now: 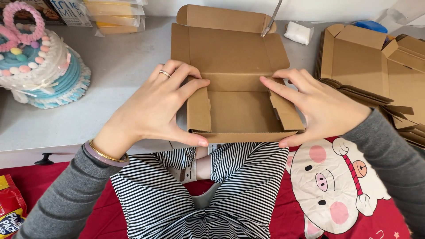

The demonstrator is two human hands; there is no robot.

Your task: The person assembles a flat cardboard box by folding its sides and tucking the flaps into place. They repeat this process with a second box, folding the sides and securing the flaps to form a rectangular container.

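Note:
A brown cardboard mailer box (234, 66) lies half folded at the near edge of a grey table (119, 66), its lid flat and open toward the far side. My left hand (152, 108), with a ring and a gold bangle, grips the box's left side wall, thumb along the front wall. My right hand (316, 106) grips the right side wall, index finger pointing in over the back fold. The bottom of the box is bare.
A stack of flat cardboard blanks (376, 66) lies at the right. A pastel knitted cake-shaped piece (37, 66) stands at the left. Packaged goods (117, 15) and a white packet (299, 32) sit at the far edge. My striped lap (199, 199) and a red pig-print cloth (341, 190) are below.

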